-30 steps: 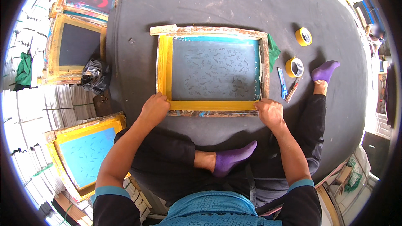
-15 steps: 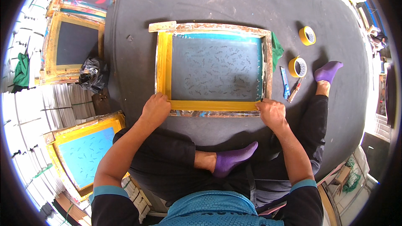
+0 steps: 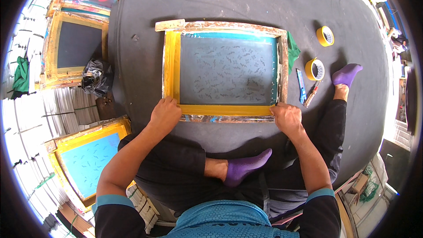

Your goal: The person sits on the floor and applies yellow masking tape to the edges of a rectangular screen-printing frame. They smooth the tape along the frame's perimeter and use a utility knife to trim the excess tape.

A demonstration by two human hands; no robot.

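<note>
A wooden screen-printing frame lies flat before me, its grey-blue mesh covered in small dark motifs. Yellow tape covers the inner left side. Along the near side stretches another strip of yellow tape. My left hand is closed on this strip's left end, at the near left corner. At the near right corner, my right hand pinches its other end. The strip looks straight between them; whether it is pressed down along its whole length I cannot tell.
Right of the frame lie two yellow tape rolls, a blue cutter knife, a red-handled tool and a green cloth. More screens and a black plastic bag stand left of the dark work surface.
Both hands keep their grip on the tape strip, with only a slight shift. The far side of the frame sits marginally higher in the picture.
</note>
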